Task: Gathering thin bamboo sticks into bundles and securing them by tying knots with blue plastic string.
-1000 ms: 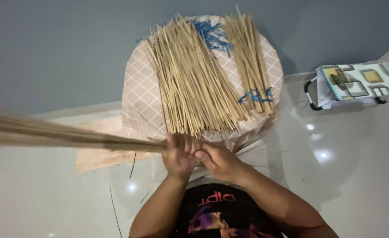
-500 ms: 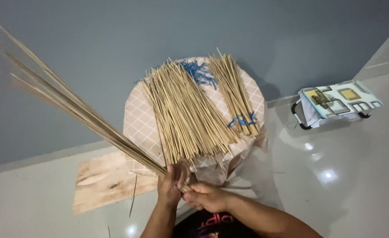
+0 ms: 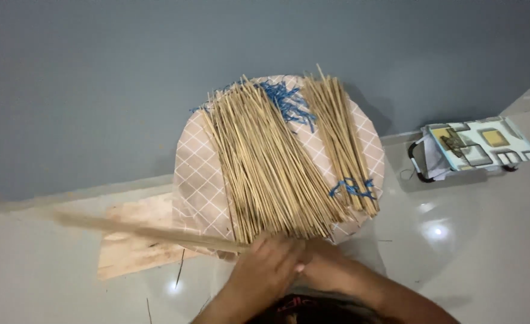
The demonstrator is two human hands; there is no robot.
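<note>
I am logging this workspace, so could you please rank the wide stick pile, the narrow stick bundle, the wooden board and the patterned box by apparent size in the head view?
1. Wide stick pile
2. Narrow stick bundle and wooden board: look alike, and the board is partly hidden.
3. Patterned box, though it lies farther off.

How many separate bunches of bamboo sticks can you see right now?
3. A big loose pile lies on the round table, a smaller bunch tied with blue string lies to its right, and a blurred bundle is in the hands. Loose sticks may be hidden.

Bare forearms, no sleeves visible; dark garment with reddish print at bottom edge; no rings seen.
</note>
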